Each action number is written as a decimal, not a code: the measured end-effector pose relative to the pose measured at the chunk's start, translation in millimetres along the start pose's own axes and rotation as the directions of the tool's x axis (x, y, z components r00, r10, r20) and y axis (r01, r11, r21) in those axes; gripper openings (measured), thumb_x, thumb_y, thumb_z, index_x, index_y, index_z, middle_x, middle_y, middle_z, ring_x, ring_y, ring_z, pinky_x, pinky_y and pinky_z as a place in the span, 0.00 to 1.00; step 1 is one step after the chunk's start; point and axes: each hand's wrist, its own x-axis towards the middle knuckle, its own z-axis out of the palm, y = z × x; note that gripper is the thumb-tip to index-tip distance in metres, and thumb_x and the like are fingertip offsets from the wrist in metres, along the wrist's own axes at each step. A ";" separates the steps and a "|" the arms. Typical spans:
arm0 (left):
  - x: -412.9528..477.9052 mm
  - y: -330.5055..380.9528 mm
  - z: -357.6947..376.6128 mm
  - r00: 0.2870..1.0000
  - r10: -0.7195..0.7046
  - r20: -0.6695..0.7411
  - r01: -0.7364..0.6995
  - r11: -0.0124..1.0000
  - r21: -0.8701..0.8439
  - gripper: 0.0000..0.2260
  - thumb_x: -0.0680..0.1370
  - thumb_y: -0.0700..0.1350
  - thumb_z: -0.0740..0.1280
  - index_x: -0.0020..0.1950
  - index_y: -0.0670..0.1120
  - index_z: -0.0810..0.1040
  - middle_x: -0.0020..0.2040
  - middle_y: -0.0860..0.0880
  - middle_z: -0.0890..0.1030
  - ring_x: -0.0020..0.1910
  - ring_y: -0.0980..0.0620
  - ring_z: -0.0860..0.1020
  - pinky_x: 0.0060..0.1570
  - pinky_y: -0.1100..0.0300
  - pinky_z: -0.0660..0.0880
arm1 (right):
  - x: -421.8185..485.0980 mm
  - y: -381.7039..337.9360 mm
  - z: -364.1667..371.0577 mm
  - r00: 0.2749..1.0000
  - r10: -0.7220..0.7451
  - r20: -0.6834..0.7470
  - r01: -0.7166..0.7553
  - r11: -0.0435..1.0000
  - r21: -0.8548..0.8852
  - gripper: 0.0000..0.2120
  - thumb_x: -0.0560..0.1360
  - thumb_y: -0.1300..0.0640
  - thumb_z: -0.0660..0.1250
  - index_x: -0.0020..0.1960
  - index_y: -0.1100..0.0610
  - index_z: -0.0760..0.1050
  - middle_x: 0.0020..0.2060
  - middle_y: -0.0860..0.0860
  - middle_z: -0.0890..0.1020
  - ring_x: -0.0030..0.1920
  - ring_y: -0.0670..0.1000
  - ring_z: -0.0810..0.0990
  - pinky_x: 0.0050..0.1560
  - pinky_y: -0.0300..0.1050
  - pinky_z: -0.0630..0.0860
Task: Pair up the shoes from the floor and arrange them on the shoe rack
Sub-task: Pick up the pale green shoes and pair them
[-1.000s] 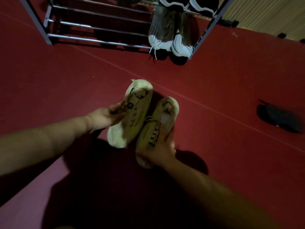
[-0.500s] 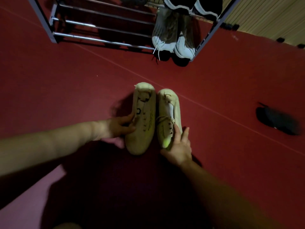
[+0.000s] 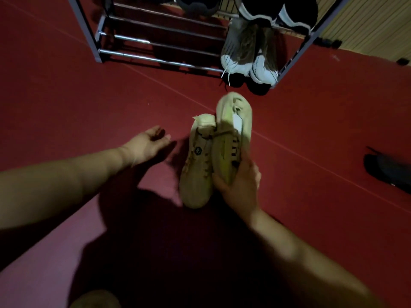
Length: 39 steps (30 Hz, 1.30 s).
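Observation:
Two cream lace-up shoes are pressed side by side above the red floor, the left shoe (image 3: 196,165) and the right shoe (image 3: 232,138). My right hand (image 3: 239,187) grips both near their toe ends, fingers wrapped around them. My left hand (image 3: 148,144) hovers empty to the left of the pair, fingers apart. The metal shoe rack (image 3: 155,58) stands ahead, with a white pair (image 3: 249,61) on its lower right shelf and a black pair (image 3: 278,10) on the shelf above.
A single dark shoe (image 3: 389,170) lies on the red floor (image 3: 66,96) at the right. Another dark shoe (image 3: 195,5) sits at the rack's top middle. A ribbed wall (image 3: 367,21) runs behind the rack on the right.
My left hand has let go of the left cream shoe and drawn away to the left. My right hand now holds both shoes together, lifted off the floor.

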 end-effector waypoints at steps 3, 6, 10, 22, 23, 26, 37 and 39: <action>8.6 3.6 -9.6 0.990 -0.030 -0.135 0.026 0.999 -0.030 0.28 0.81 0.52 0.59 0.77 0.43 0.56 0.74 0.46 0.65 0.72 0.50 0.64 0.67 0.66 0.57 | -8.8 -28.9 10.2 0.996 -0.085 0.010 0.085 0.996 -0.035 0.52 0.61 0.31 0.55 0.76 0.61 0.53 0.66 0.66 0.67 0.62 0.66 0.69 0.63 0.57 0.65; 6.1 -0.1 -18.9 0.978 -0.063 -0.197 0.048 0.995 -0.083 0.28 0.81 0.55 0.58 0.77 0.43 0.57 0.74 0.46 0.64 0.73 0.50 0.63 0.72 0.63 0.55 | -19.9 -56.5 33.0 0.991 -0.126 0.050 0.128 0.990 -0.053 0.47 0.64 0.34 0.56 0.75 0.59 0.50 0.65 0.70 0.67 0.59 0.69 0.72 0.59 0.60 0.69; -1.5 -5.2 -27.6 0.963 -0.129 -0.237 0.093 0.984 -0.154 0.25 0.81 0.58 0.54 0.71 0.43 0.68 0.70 0.42 0.70 0.69 0.45 0.69 0.72 0.50 0.62 | -29.9 -88.3 52.6 0.980 -0.022 0.196 0.052 0.988 -0.146 0.44 0.73 0.38 0.60 0.77 0.57 0.43 0.70 0.72 0.59 0.70 0.67 0.63 0.69 0.58 0.62; -29.3 -28.4 2.0 0.993 -0.088 -0.077 0.075 0.985 -0.153 0.26 0.78 0.57 0.63 0.74 0.51 0.63 0.64 0.51 0.73 0.62 0.50 0.74 0.63 0.59 0.68 | -40.3 -57.7 78.7 0.884 -0.140 0.446 0.228 0.962 -0.149 0.35 0.75 0.34 0.47 0.78 0.47 0.44 0.76 0.58 0.53 0.75 0.61 0.53 0.72 0.60 0.53; -31.3 -29.1 6.7 0.993 -0.080 -0.090 0.073 0.995 -0.075 0.32 0.76 0.58 0.65 0.76 0.52 0.57 0.70 0.49 0.68 0.68 0.48 0.69 0.67 0.57 0.65 | -39.3 -45.9 76.0 0.916 -0.161 0.366 0.251 0.945 -0.211 0.37 0.73 0.32 0.44 0.77 0.47 0.48 0.75 0.59 0.57 0.74 0.62 0.57 0.69 0.63 0.57; -43.5 -32.3 23.8 0.993 -0.067 -0.096 0.094 0.942 0.321 0.39 0.75 0.57 0.67 0.76 0.61 0.43 0.78 0.45 0.44 0.76 0.42 0.51 0.73 0.54 0.54 | -37.9 -17.4 61.3 0.896 -0.084 0.436 0.244 0.914 -0.325 0.49 0.61 0.22 0.34 0.77 0.44 0.46 0.77 0.55 0.46 0.76 0.60 0.45 0.70 0.64 0.50; -48.9 -40.9 63.3 0.996 0.021 0.085 -0.072 0.757 0.649 0.49 0.67 0.64 0.70 0.73 0.65 0.36 0.65 0.48 0.18 0.68 0.33 0.25 0.72 0.41 0.46 | -3.1 28.4 46.7 0.801 -0.238 0.549 0.471 0.816 -0.334 0.38 0.65 0.33 0.54 0.69 0.53 0.63 0.65 0.62 0.74 0.63 0.67 0.74 0.54 0.59 0.77; -37.5 -41.5 56.1 0.995 0.057 0.087 -0.101 0.720 0.687 0.48 0.68 0.64 0.69 0.75 0.63 0.37 0.68 0.46 0.20 0.67 0.33 0.24 0.72 0.40 0.47 | 7.9 31.3 39.9 0.808 -0.225 0.544 0.473 0.798 -0.373 0.39 0.65 0.33 0.54 0.70 0.54 0.64 0.65 0.62 0.74 0.63 0.68 0.73 0.54 0.60 0.77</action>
